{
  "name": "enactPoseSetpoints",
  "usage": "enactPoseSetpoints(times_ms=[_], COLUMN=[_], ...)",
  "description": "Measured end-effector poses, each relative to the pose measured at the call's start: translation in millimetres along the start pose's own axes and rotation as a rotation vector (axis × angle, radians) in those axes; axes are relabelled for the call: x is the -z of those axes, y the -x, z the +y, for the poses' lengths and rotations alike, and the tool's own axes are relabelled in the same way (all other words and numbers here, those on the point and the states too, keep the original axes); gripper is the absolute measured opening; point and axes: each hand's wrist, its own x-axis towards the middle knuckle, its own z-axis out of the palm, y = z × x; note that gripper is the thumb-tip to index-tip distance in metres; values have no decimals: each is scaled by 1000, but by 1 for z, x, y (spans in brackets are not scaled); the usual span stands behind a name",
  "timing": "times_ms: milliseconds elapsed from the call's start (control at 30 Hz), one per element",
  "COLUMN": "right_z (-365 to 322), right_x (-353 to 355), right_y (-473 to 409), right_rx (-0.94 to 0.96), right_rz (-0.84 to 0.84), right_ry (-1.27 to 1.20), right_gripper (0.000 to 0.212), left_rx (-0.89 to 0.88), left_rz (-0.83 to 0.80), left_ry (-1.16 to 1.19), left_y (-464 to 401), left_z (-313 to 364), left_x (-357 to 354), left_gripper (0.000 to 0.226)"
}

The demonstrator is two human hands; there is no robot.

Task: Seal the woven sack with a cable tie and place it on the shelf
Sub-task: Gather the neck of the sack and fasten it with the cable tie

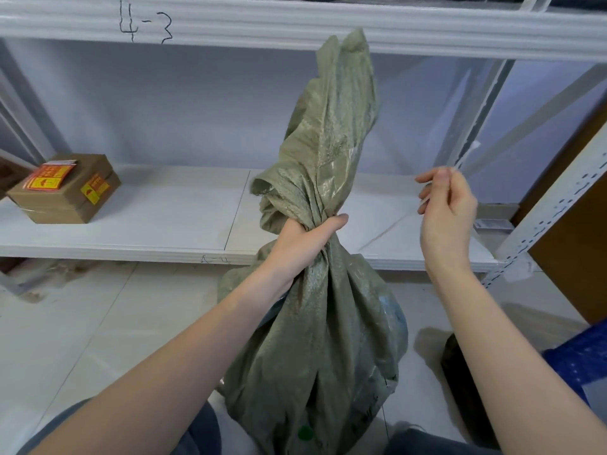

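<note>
A green woven sack (pixel 315 339) stands on the floor between my knees, its neck gathered and twisted. My left hand (pixel 305 238) is shut around that neck, and the loose top of the sack flares up above my fist. To the right, my right hand (pixel 446 205) is raised and pinches a thin white cable tie (pixel 466 152), which runs up and to the right from my fingers, blurred. The tie is apart from the sack. The white shelf (pixel 164 221) lies right behind the sack at about the height of my hands.
Two stacked cardboard boxes (pixel 65 192) with red and yellow labels sit at the shelf's left end. A perforated white upright (pixel 551 211) stands at the right. An upper shelf beam (pixel 262 24) marked "4-3" runs overhead. A blue object (pixel 581 359) and a dark object (pixel 460 382) lie on the floor at the right.
</note>
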Motion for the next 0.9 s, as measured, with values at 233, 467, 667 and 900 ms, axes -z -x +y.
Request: enactPoseSetpoints(times_ms=[233, 467, 667, 900], right_z=[4, 5, 2, 0], right_x=[6, -24, -37, -35], right_y=[-4, 21, 40, 49], right_rx=[-45, -73, -6, 194], right_rz=[47, -236, -347, -383], right_ry=[-59, -70, -52, 105], right_gripper=[35, 20, 20, 13], left_rx=[-30, -88, -167, -249], left_rz=[66, 76, 60, 29], left_ry=[-51, -64, -174, -263], left_y=[-1, -4, -6, -6], left_z=[-3, -5, -7, -7], left_x=[-3, -2, 0, 3], left_gripper=[22, 41, 15, 17])
